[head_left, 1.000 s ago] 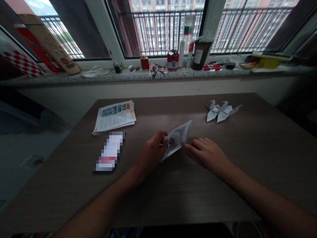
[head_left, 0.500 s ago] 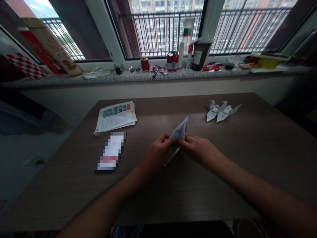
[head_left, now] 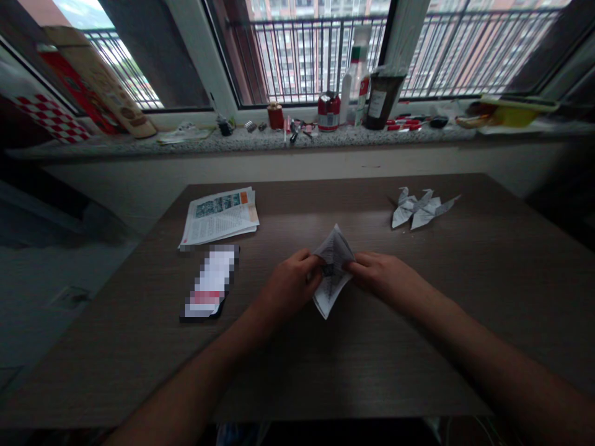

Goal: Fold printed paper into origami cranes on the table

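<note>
A folded piece of printed paper (head_left: 333, 269), diamond-shaped, is held just above the brown wooden table (head_left: 325, 359) near its middle. My left hand (head_left: 290, 287) pinches its left side with closed fingers. My right hand (head_left: 381, 277) pinches its right side, fingers closed too. Both forearms reach in from the bottom of the view.
Two finished folded paper figures (head_left: 421, 209) lie at the table's far right. A stack of printed sheets (head_left: 219, 215) and a phone (head_left: 211, 282) lie to the left. The window sill (head_left: 297, 139) behind holds cans, bottles, tools and boxes.
The paper lay flat under my hands a second ago. Both hands then closed on it, raised it on edge and spread it into a diamond shape.
</note>
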### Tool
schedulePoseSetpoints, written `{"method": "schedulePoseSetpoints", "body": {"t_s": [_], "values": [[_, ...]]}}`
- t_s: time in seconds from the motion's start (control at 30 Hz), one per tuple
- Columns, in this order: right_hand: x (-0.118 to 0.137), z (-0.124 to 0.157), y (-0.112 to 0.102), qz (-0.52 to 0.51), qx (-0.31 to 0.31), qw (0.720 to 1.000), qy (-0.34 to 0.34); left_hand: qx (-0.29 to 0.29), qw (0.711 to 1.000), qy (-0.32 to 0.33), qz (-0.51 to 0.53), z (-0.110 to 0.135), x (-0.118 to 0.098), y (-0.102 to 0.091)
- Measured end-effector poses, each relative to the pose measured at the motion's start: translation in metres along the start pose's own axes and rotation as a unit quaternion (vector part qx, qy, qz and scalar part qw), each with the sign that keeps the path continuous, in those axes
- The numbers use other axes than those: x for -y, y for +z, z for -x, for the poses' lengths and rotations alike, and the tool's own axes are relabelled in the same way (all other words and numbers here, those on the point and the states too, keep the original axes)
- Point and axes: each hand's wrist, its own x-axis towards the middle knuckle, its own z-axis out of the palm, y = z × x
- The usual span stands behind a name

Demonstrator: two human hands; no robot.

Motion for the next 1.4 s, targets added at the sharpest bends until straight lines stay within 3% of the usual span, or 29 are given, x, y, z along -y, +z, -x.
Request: {"method": "schedulePoseSetpoints", "body": {"t_s": [0.2,0.6,0.93,1.23,1.4], "values": [[-0.006,0.003,-0.003,0.000,-0.007,1.000,0.007,0.034,0.999,-0.005,-0.008,0.002,0.005,-0.005],[-0.015,0.006,0.003,-0.068,-0.032,0.997,0.007,0.025,0.999,0.013,0.044,0.003,0.009,-0.004],[-0.021,0.010,0.014,-0.089,-0.047,0.995,0.028,-0.092,0.982,-0.048,0.158,0.006,0.015,0.011],[-0.019,0.010,-0.001,-0.174,-0.028,0.984,-0.008,-0.067,0.979,-0.035,0.187,0.006,0.011,-0.001],[-0.022,0.012,0.002,-0.198,-0.046,0.979,0.005,-0.041,0.973,-0.052,0.223,0.008,0.017,0.000]]}}
